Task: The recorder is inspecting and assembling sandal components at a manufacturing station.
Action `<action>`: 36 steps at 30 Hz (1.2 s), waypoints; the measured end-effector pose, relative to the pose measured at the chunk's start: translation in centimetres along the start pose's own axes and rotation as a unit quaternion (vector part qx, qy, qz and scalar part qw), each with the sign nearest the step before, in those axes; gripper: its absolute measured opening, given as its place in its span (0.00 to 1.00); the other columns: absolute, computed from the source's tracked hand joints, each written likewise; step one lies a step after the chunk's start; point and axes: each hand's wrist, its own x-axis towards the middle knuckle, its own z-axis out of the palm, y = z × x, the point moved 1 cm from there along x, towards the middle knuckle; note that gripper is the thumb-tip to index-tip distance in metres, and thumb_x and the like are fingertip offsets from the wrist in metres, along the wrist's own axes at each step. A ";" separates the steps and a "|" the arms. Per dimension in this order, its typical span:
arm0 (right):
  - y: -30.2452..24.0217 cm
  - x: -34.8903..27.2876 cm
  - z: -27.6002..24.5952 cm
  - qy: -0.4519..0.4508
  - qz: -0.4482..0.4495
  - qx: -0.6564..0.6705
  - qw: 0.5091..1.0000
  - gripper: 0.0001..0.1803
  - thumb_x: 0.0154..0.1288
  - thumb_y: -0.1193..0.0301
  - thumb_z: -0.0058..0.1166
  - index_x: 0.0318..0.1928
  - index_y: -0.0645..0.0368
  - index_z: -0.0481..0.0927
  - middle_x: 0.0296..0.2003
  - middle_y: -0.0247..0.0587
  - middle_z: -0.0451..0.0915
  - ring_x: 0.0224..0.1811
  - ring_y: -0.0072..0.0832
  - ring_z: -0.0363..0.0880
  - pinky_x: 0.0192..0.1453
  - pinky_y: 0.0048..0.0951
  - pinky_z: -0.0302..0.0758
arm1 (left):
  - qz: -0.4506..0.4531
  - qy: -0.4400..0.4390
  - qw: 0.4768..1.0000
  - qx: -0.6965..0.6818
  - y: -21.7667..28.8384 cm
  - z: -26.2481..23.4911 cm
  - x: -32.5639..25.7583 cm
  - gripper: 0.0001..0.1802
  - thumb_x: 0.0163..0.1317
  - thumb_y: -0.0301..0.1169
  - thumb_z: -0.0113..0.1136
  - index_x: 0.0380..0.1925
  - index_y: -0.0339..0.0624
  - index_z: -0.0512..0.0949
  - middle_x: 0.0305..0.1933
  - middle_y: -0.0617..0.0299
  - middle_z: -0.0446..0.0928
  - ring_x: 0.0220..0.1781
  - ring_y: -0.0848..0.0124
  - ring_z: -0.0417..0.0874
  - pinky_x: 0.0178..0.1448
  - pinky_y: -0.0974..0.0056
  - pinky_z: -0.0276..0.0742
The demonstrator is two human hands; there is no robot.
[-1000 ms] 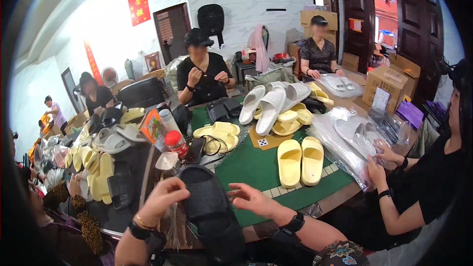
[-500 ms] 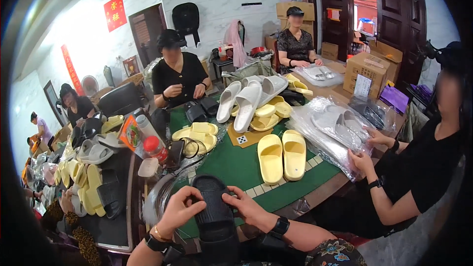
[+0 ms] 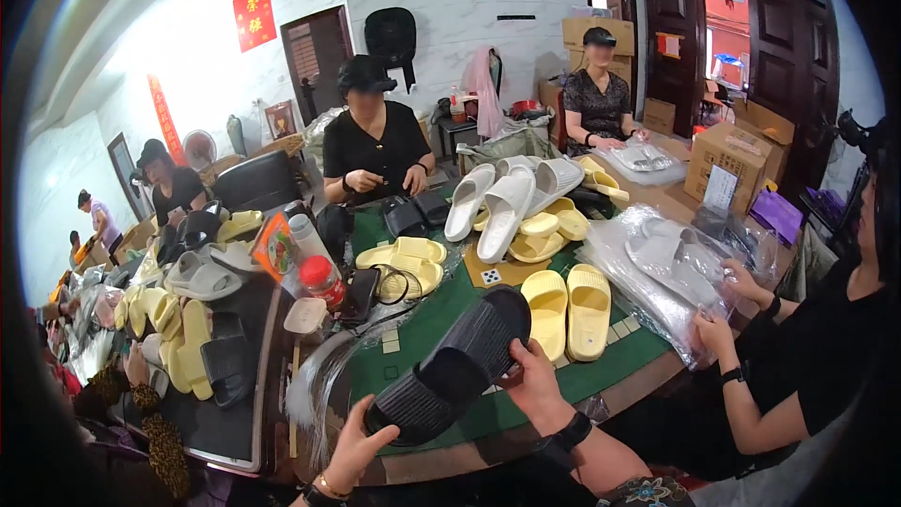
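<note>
A black ribbed slide slipper [image 3: 474,343] is held tilted between my two hands above the near edge of the table. My left hand [image 3: 355,446] grips its lower left end, thumb on top by the broad strap. My right hand [image 3: 537,387] holds its right side, with some fingers hidden underneath. Just beyond, a pair of pale yellow slippers [image 3: 588,314] stands on the green mat [image 3: 469,296]. Long clear strips of plastic [image 3: 328,376] lie to the left of my hands.
A pile of grey slippers [image 3: 510,216] lies mid-table, beside more yellow ones [image 3: 404,263]. On the left are a red-lidded jar [image 3: 321,280] and a side table [image 3: 258,385] with slippers. A co-worker's hands [image 3: 723,319] at right touch clear bags [image 3: 629,291]. Other people sit around.
My hands have turned the black slipper from pointing straight ahead to a slant rising rightward. My left hand now grips its lower end. The whole view has shifted, moving the scene rightward.
</note>
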 end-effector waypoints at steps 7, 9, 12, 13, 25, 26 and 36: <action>2.3 0.3 -1.6 0.005 0.015 0.036 0.999 0.10 0.73 0.66 0.54 0.50 0.54 0.78 0.47 0.34 0.82 0.50 0.34 0.81 0.56 0.48 0.77 | 0.007 0.039 0.972 -0.231 -3.2 0.7 -1.9 0.35 0.56 0.15 0.65 0.65 0.30 0.64 0.54 0.56 0.74 0.56 0.68 0.77 0.61 0.64 0.75; 2.8 0.7 -2.2 0.042 0.006 0.039 0.998 0.11 0.73 0.68 0.52 0.51 0.58 0.79 0.49 0.36 0.83 0.52 0.35 0.81 0.57 0.45 0.77 | 0.020 0.039 0.985 -0.168 -3.2 0.3 -2.4 0.33 0.56 0.16 0.64 0.64 0.31 0.67 0.55 0.56 0.75 0.57 0.69 0.76 0.63 0.65 0.73; 3.0 0.5 -3.0 0.045 0.000 -0.007 0.999 0.11 0.73 0.70 0.53 0.52 0.59 0.79 0.48 0.39 0.83 0.52 0.35 0.81 0.58 0.42 0.78 | 0.044 0.029 0.994 -0.098 -2.7 -0.6 -2.9 0.31 0.58 0.18 0.64 0.63 0.32 0.69 0.56 0.57 0.75 0.57 0.70 0.75 0.64 0.66 0.71; 2.8 0.4 -3.2 0.028 -0.016 0.009 0.999 0.03 0.73 0.75 0.53 0.44 0.58 0.78 0.40 0.34 0.82 0.44 0.30 0.82 0.52 0.36 0.80 | 0.059 0.031 0.996 -0.061 -2.4 -1.0 -3.1 0.30 0.59 0.19 0.63 0.63 0.33 0.69 0.56 0.58 0.75 0.57 0.70 0.75 0.64 0.66 0.71; -7.2 2.9 -6.6 -0.047 -0.089 -0.124 0.987 0.23 0.76 0.61 0.49 0.62 0.63 0.73 0.55 0.47 0.80 0.56 0.41 0.81 0.62 0.45 0.78 | 0.180 0.173 0.962 0.110 0.9 -11.6 0.4 0.26 0.58 0.20 0.58 0.59 0.32 0.72 0.55 0.56 0.76 0.57 0.69 0.76 0.65 0.65 0.70; -6.6 3.5 -6.1 -0.057 -0.087 -0.143 0.984 0.22 0.75 0.62 0.50 0.61 0.64 0.74 0.54 0.47 0.81 0.55 0.40 0.81 0.61 0.43 0.78 | 0.161 0.127 0.972 0.115 1.2 -11.4 2.0 0.26 0.58 0.21 0.59 0.60 0.32 0.72 0.56 0.55 0.76 0.59 0.69 0.75 0.66 0.65 0.69; 3.6 2.9 -3.4 -0.166 -0.172 -0.764 0.599 0.41 0.64 0.63 0.64 0.73 0.61 0.60 0.71 0.62 0.61 0.73 0.55 0.60 0.76 0.46 0.60 | 0.131 0.099 0.918 0.362 -2.4 -0.6 5.3 0.53 0.51 0.48 0.74 0.73 0.39 0.59 0.75 0.31 0.53 0.76 0.35 0.55 0.78 0.44 0.57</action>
